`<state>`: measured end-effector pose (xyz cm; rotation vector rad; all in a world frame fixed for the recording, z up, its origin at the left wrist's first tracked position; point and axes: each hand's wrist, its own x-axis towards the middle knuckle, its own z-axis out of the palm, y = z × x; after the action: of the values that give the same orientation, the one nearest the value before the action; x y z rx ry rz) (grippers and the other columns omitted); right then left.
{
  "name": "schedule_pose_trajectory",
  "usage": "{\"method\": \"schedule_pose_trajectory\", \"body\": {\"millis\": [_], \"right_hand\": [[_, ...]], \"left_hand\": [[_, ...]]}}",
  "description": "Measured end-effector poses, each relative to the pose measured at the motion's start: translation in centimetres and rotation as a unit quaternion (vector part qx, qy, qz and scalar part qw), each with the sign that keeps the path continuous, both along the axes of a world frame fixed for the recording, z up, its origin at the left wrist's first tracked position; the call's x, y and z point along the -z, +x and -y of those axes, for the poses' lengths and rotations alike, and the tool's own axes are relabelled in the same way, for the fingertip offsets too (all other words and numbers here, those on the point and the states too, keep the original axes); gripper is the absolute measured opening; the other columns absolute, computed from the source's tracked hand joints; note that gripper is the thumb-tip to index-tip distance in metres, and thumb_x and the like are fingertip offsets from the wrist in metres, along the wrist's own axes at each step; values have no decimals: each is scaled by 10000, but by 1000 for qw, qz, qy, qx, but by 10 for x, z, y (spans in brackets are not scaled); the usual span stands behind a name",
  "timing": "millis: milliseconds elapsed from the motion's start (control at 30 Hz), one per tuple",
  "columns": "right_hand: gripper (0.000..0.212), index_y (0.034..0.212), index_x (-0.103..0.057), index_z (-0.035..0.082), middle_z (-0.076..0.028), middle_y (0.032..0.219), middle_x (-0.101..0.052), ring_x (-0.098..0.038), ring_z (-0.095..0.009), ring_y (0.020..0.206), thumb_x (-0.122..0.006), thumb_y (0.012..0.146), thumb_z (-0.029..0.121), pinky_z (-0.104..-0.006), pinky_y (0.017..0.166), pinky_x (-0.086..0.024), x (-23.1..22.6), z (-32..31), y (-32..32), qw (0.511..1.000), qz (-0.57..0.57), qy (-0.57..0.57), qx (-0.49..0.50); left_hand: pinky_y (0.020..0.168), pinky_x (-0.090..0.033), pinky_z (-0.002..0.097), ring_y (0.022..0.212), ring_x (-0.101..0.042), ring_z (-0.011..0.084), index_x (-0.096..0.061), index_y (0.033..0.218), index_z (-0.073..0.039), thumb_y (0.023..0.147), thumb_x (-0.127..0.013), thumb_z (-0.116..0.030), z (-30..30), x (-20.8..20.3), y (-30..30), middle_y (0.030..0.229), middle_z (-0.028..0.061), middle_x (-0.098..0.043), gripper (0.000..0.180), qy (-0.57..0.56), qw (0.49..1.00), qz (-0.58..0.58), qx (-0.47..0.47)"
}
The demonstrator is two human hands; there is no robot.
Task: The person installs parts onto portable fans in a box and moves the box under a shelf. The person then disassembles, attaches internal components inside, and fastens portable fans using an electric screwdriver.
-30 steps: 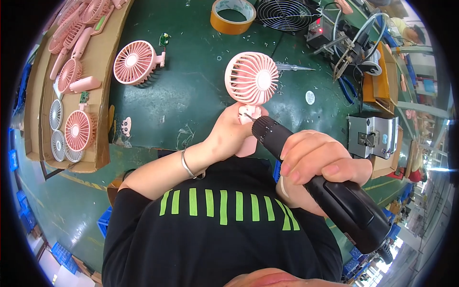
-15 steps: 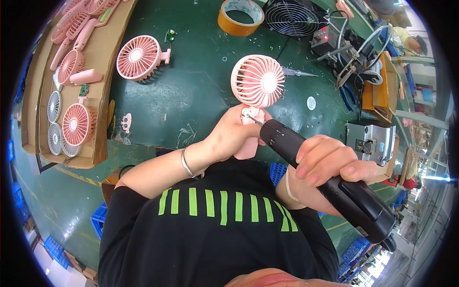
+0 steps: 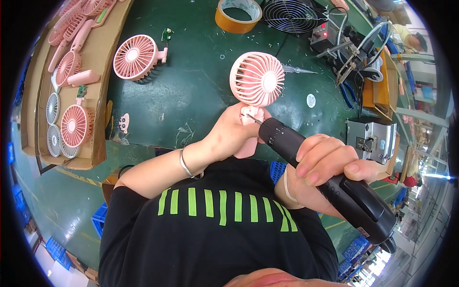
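My left hand (image 3: 233, 125) is closed around the handle of a pink handheld fan (image 3: 257, 79), whose round caged head points away from me. In my right hand (image 3: 330, 160) is a black electric screwdriver (image 3: 356, 205), its fingers wrapped around the body. The screwdriver's thin bit reaches the joint just below the fan head, at the top of the handle. Whether a screw sits under the tip is too small to tell. The handle's lower end shows beneath my left hand.
A second pink fan head (image 3: 136, 57) with a small circuit board lies at the left. Beyond it stands a cardboard tray (image 3: 98, 143) of pink fan parts. Orange tape (image 3: 234, 25), a black round-grilled fan (image 3: 292, 16), a clear-handled screwdriver (image 3: 297, 70), blue pliers (image 3: 348, 95) and a soldering stand (image 3: 351, 67) lie around.
Both hands keep their hold, with the bit still at the fan's joint. The view has shifted slightly, so the bench items appear a little further left and up.
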<state>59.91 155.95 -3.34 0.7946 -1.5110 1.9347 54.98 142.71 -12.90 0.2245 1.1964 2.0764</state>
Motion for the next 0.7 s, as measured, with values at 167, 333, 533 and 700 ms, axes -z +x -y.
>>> {"method": "schedule_pose_trajectory", "body": {"millis": [167, 333, 533, 700], "right_hand": [[594, 997, -443, 61, -75, 620, -534, -525, -195, 472, -427, 905, 648, -331, 482, -445, 5, 0, -9, 1000, -17, 3, 22], [509, 949, -424, 68, -65, 598, -549, -530, -188, 439, -461, 927, 575, -317, 435, -446, 5, -3, -13, 1000, -27, 11, -13], [487, 936, -419, 72, -70, 600, -550, -526, -187, 434, -479, 928, 555, -316, 430, -444, 6, -3, -14, 1000, -22, 14, -17], [486, 933, -418, 72, -70, 592, -548, -527, -189, 433, -489, 925, 553, -320, 429, -442, 6, -2, -13, 1000, -14, 1, -10]], "left_hand": [[721, -489, 233, 797, -590, 71, -584, 1027, -9, 879, -624, -78, 0, 2, 0, 904, 17, -625, 168, 1, 1000, -17, 6], [749, -490, 237, 822, -596, 78, -584, 1041, -7, 856, -637, -54, 0, 3, 0, 920, 19, -633, 198, -31, 999, -30, 19], [753, -490, 239, 820, -595, 79, -584, 1045, -7, 851, -641, -51, 0, 6, 2, 914, 16, -633, 207, -29, 999, -36, 15], [744, -493, 240, 813, -595, 80, -584, 1046, -7, 852, -642, -55, 1, 6, 0, 914, 18, -633, 208, -28, 998, -47, 15]]}}
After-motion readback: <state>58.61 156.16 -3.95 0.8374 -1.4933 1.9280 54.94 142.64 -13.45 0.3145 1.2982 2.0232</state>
